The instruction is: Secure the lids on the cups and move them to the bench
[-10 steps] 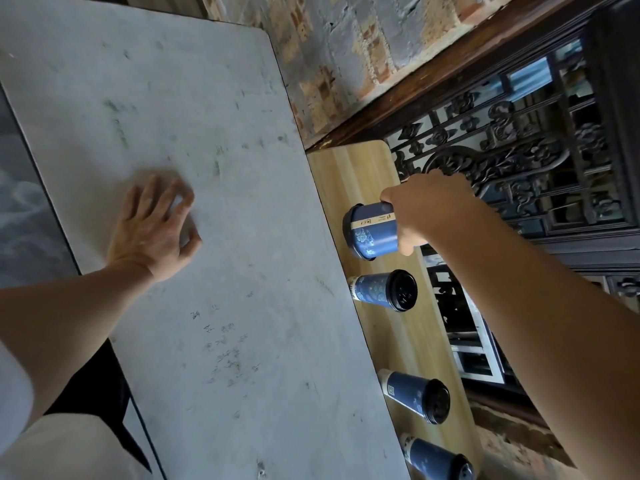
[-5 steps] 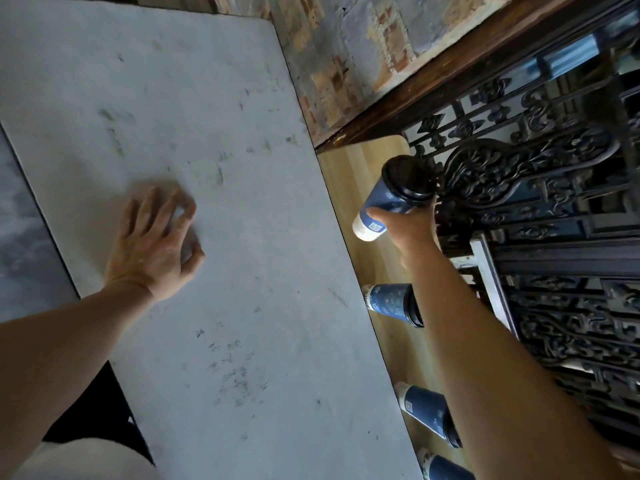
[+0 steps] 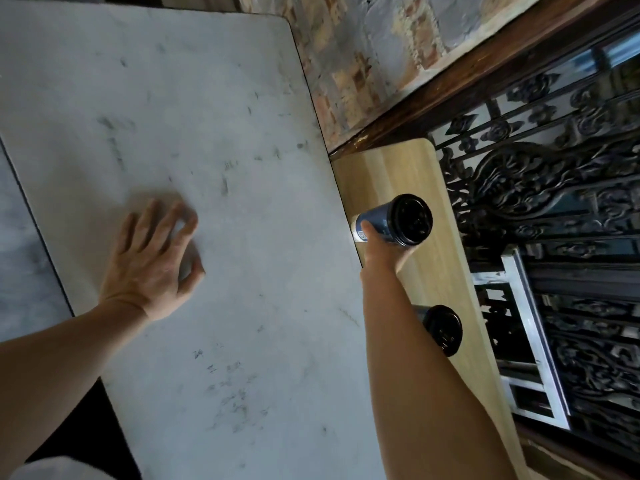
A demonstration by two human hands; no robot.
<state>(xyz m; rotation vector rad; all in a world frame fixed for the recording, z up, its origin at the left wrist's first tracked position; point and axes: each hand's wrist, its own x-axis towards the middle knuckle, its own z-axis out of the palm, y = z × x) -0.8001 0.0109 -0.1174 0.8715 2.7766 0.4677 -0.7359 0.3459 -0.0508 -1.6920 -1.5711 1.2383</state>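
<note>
At far left, the left hand lies on the scuffed grey table, fingers spread and relaxed, holding nothing. Just past the table's right edge runs a narrow wooden bench. Over it the right hand grasps a dark blue cup round its body, with the black lid on and facing the camera. I cannot tell whether the cup's base touches the bench. Nearer along the bench sits a second lidded cup, its body mostly hidden behind the right forearm. A brick wall lies beyond the bench's far end. Black ornate ironwork and a white frame crowd its right side.
</note>
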